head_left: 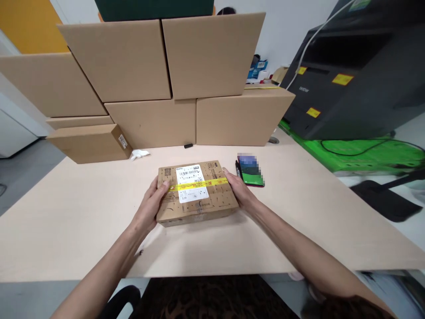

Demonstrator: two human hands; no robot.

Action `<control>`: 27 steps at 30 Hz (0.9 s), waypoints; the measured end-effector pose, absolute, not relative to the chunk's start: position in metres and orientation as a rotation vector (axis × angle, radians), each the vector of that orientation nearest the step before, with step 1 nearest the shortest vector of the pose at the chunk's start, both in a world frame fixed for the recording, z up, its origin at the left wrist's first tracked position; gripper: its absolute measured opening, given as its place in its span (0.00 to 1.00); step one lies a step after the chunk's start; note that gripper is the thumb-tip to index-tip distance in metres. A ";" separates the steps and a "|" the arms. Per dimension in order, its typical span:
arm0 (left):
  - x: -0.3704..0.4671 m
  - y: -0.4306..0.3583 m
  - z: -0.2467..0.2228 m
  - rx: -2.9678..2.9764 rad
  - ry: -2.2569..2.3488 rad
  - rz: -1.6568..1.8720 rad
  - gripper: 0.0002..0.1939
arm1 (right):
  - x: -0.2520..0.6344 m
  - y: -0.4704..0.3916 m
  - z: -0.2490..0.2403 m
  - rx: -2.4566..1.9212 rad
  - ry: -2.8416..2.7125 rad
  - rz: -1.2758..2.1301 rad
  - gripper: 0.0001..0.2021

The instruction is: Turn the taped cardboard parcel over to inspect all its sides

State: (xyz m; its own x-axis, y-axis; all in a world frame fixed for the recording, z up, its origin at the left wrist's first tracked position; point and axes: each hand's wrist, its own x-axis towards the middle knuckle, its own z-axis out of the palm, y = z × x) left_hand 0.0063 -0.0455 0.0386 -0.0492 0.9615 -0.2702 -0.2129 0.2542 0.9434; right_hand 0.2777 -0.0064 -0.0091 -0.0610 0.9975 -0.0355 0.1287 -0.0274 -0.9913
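Observation:
Between my two hands is a flat brown cardboard box (217,201) with a white shipping label (191,182) and a strip of yellow tape across its top. My left hand (154,201) grips the box's left side, thumb on the top edge. On the opposite side, my right hand (239,189) holds the right edge, its thumb near the end of the tape; its other fingers are mostly hidden. The box is over the middle of the table, and I cannot tell whether its underside touches the surface. A black marker (238,169) and a phone-like item with a blurred face (252,173) lie just past my right hand.
Large cardboard boxes (212,57) are stacked along the back of the pale table (83,212). A smaller carton (86,144), a crumpled white tissue (140,153) and a small black object (188,145) lie before them. At right stands a dark machine (348,84) on a green base (365,157).

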 end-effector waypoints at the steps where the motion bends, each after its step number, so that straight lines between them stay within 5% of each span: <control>1: 0.007 -0.044 0.042 0.867 1.165 1.201 0.36 | 0.274 -0.007 -0.007 -1.157 -1.201 1.296 0.32; 9: 0.001 -0.017 0.058 1.270 0.913 1.735 0.27 | 0.266 -0.003 0.022 -0.774 -1.022 1.142 0.23; 24: -0.007 -0.001 0.039 1.036 0.927 1.677 0.27 | 0.268 -0.022 0.008 -0.705 -1.038 1.033 0.19; 27: -0.016 -0.002 0.029 1.012 0.947 1.697 0.20 | 0.269 -0.023 0.008 -0.716 -1.001 0.962 0.17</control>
